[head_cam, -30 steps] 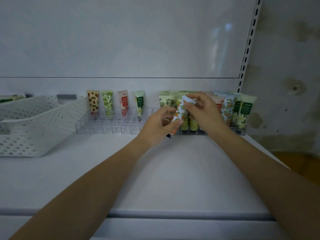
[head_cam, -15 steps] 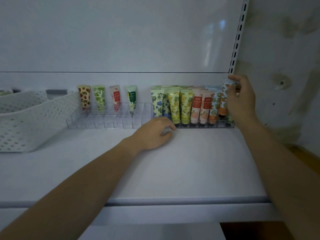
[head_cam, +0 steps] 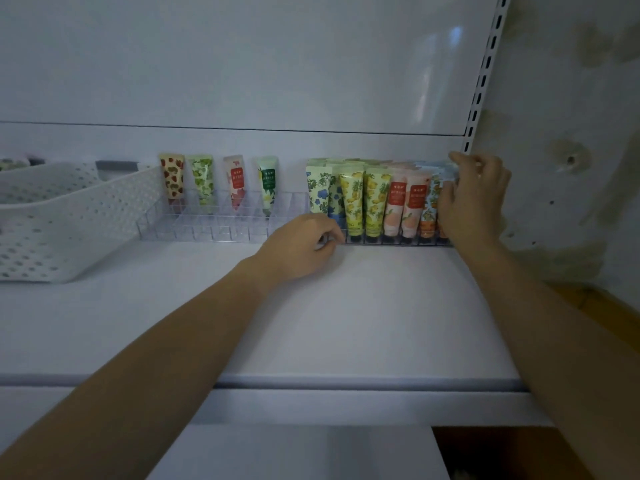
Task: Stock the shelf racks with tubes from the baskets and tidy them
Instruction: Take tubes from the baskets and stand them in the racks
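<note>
The right hand's (head_cam: 474, 199) fingers curl round the end tube (head_cam: 446, 172), which stands upright, cap down, at the right end of the clear rack (head_cam: 391, 240). The left hand's (head_cam: 301, 244) loosely bent fingers touch the rack's front. The writing on the tube labels is too blurred to read.
</note>
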